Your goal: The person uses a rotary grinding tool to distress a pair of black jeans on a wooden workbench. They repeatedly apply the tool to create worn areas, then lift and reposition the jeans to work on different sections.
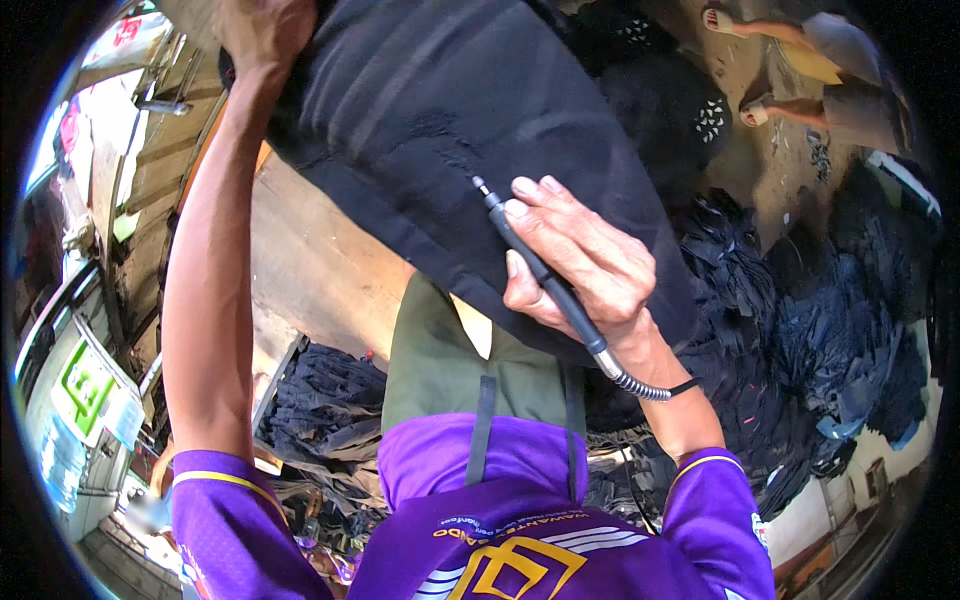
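Note:
A large piece of black denim-like cloth is spread before me, wide at the top and reaching down to my lap. Rough, scuffed patches mark its middle. In my right hand is a slim black pen-shaped rotary tool, closed between thumb and fingers. Its metal tip points up and left, at or just above a scuffed patch; contact cannot be made out. A sprung cable end leaves its rear beside my wrist. My left hand is at the cloth's far left edge, its fingers mostly cut off by the picture's top.
Heaps of dark garments lie on the right, with another pile at lower left. A pale wooden board shows under the cloth. Another person's sandalled feet are at the upper right. Plastic containers stand far left.

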`<state>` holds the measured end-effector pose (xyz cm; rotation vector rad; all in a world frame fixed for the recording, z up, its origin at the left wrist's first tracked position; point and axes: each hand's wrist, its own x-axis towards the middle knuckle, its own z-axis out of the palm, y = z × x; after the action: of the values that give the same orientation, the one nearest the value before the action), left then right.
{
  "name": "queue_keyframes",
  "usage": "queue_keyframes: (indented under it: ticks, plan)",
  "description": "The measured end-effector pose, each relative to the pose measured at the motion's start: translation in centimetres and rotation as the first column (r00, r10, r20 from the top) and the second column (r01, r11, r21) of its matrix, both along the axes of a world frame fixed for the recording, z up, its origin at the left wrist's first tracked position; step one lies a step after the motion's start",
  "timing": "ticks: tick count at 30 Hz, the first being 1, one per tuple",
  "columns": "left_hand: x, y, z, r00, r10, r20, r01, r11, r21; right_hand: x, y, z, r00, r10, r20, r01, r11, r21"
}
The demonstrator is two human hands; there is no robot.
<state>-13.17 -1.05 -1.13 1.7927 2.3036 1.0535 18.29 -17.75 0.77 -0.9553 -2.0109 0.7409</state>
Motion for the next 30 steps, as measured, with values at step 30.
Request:
queue_keyframes:
  ticks: [30]
  plan:
    - [-4.4, 3.5, -3.1, 0.999, -0.034, -0.015, 0.036, 0.988, 0.153, 9.0, -0.6, -0.4, 0.976, -0.206, 0.073, 0.208, 0.978, -0.020]
